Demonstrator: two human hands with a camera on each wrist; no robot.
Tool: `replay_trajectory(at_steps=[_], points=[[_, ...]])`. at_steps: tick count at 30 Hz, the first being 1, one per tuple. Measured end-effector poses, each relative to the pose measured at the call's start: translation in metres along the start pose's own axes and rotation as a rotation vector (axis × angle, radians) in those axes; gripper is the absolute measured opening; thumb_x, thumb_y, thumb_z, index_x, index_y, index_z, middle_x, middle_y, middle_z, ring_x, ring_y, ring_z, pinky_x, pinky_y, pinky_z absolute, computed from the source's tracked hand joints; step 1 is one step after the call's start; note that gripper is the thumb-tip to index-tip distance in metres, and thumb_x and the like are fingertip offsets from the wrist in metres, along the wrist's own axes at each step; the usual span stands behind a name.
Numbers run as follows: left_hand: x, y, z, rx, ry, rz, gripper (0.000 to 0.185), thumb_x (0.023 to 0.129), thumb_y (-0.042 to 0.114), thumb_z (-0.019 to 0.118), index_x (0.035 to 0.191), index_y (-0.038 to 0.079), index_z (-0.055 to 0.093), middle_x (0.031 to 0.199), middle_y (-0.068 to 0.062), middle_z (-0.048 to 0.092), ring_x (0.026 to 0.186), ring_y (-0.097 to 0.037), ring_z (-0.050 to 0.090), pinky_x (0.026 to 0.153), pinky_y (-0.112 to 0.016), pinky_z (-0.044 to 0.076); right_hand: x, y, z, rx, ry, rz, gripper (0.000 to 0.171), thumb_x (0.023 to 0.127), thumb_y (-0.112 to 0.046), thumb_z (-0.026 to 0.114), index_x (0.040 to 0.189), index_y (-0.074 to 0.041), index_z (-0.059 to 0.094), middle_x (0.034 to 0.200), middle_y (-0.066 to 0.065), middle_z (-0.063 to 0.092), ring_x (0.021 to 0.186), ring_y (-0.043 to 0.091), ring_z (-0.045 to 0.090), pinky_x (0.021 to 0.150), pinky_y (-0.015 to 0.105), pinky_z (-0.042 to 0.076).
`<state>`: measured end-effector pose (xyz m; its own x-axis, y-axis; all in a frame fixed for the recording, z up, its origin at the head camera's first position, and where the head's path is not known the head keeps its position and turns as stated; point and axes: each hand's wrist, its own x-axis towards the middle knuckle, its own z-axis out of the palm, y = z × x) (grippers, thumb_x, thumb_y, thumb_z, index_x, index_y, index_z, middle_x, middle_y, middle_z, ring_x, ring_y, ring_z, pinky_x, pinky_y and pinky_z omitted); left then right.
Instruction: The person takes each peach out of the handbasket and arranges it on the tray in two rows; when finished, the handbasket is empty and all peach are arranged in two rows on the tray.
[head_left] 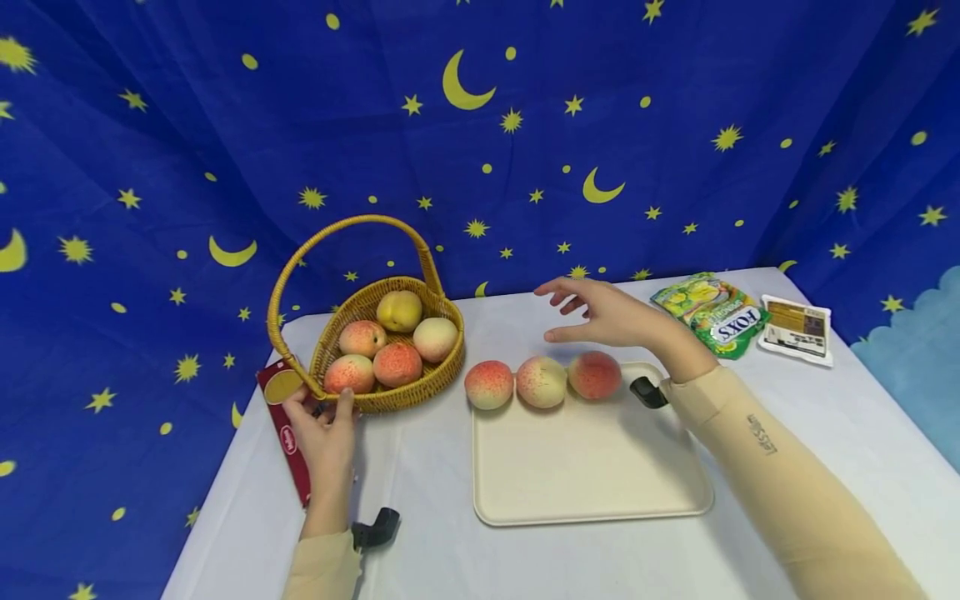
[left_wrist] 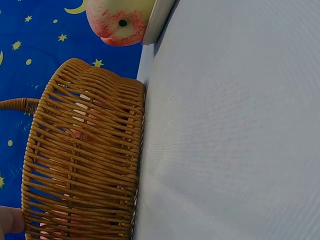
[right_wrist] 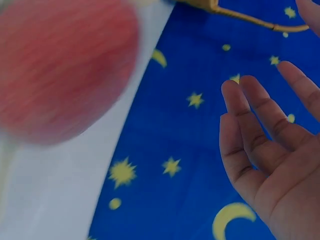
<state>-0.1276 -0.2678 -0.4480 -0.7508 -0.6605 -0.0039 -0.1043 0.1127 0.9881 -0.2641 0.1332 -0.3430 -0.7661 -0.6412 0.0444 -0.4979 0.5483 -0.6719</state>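
A wicker basket [head_left: 390, 392] with a tall handle holds several peaches [head_left: 397, 364]. My left hand [head_left: 324, 421] rests against its near rim, thumb and fingers touching the weave; the left wrist view shows the basket wall [left_wrist: 85, 165] close up. Three peaches [head_left: 542, 381] sit in a row along the far edge of a cream tray [head_left: 592, 475]. My right hand [head_left: 600, 312] hovers open above and behind them, fingers spread and holding nothing. The right wrist view shows that open hand [right_wrist: 272, 150] and a blurred red peach [right_wrist: 60, 70].
A red packet [head_left: 288, 433] lies under my left hand at the table's left edge. A green FOX'S candy bag [head_left: 712, 315] and a white packet [head_left: 798, 329] lie at the back right. The blue star cloth hangs behind the white table [head_left: 825, 467].
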Motion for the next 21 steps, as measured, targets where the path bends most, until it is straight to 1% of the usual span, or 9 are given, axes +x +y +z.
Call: replay_trajectory(at_steps=[5,10,16,18,21], points=[[0.0,0.0,0.0,-0.004,-0.001,0.005,0.061,0.106,0.016,0.066,0.155,0.012,0.03,0.152,-0.015,0.042,0.112,-0.018,0.058,0.083,-0.014,0.062,0.026,-0.026,0.001,0.023,-0.03,-0.024,0.07,0.094,-0.036,0.084,0.155,-0.019,0.054,0.144,0.012,0.063,0.131,0.032,0.065,0.107,0.055,0.057],[0.001,0.001,0.0,-0.021,0.003,0.016,0.061,0.106,0.015,0.067,0.154,0.01,0.031,0.153,-0.017,0.041,0.11,-0.019,0.058,0.081,-0.014,0.062,0.052,-0.049,0.006,0.061,-0.065,-0.056,0.068,0.095,-0.034,0.083,0.155,-0.02,0.054,0.145,0.013,0.061,0.133,0.032,0.064,0.11,0.055,0.057],[0.0,0.0,-0.001,-0.032,-0.005,0.001,0.062,0.105,0.016,0.068,0.154,0.011,0.029,0.155,-0.015,0.04,0.117,-0.022,0.057,0.085,-0.016,0.063,0.086,-0.067,0.024,0.064,-0.146,-0.081,0.069,0.096,-0.032,0.083,0.156,-0.02,0.052,0.15,0.013,0.059,0.134,0.032,0.064,0.113,0.044,0.057],[0.0,-0.001,-0.001,-0.031,-0.004,0.002,0.062,0.105,0.015,0.068,0.154,0.011,0.03,0.155,-0.016,0.04,0.118,-0.023,0.057,0.084,-0.016,0.063,0.098,-0.073,0.031,0.069,-0.17,-0.08,0.068,0.096,-0.032,0.082,0.156,-0.02,0.052,0.151,0.013,0.058,0.135,0.034,0.063,0.112,0.044,0.058],[0.0,-0.001,-0.001,-0.027,-0.002,0.006,0.061,0.105,0.015,0.068,0.154,0.011,0.03,0.155,-0.016,0.041,0.119,-0.024,0.056,0.082,-0.013,0.062,0.114,-0.081,0.04,0.068,-0.2,-0.085,0.065,0.098,-0.034,0.08,0.155,-0.022,0.053,0.151,0.011,0.058,0.135,0.033,0.064,0.11,0.042,0.059]])
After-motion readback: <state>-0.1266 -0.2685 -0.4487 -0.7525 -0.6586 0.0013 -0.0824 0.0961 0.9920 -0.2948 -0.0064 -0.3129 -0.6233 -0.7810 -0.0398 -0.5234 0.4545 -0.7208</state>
